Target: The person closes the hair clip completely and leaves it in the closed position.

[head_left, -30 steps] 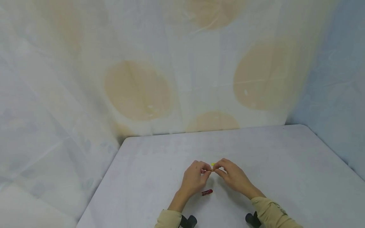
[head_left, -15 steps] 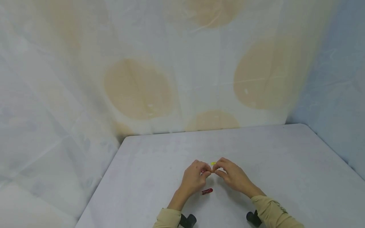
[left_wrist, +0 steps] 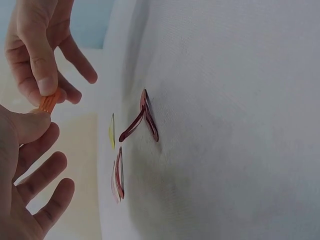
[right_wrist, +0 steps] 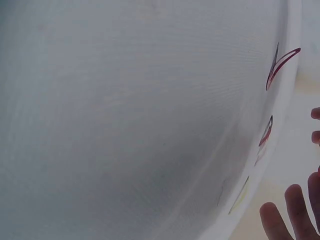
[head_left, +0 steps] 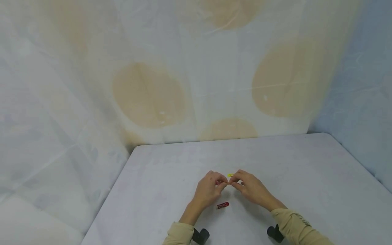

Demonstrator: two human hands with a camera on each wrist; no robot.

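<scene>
Left wrist view gives me the clearest look: a small orange clip (left_wrist: 48, 102) is pinched between both hands, the left hand (left_wrist: 25, 170) pressing its thumb on one end and the right hand (left_wrist: 40, 45) nipping the other between thumb and forefinger, the other fingers loosely spread. From the head view I see the left hand (head_left: 208, 192) and right hand (head_left: 249, 189) meeting above the tabletop (head_left: 306, 177), near the middle of its near edge. A red clip (head_left: 223, 205) lies on the surface just below the hands, sprung open (left_wrist: 141, 120). A yellow clip (head_left: 230, 175) lies just beyond the fingers, and another red clip (left_wrist: 119, 180) lies beside it.
</scene>
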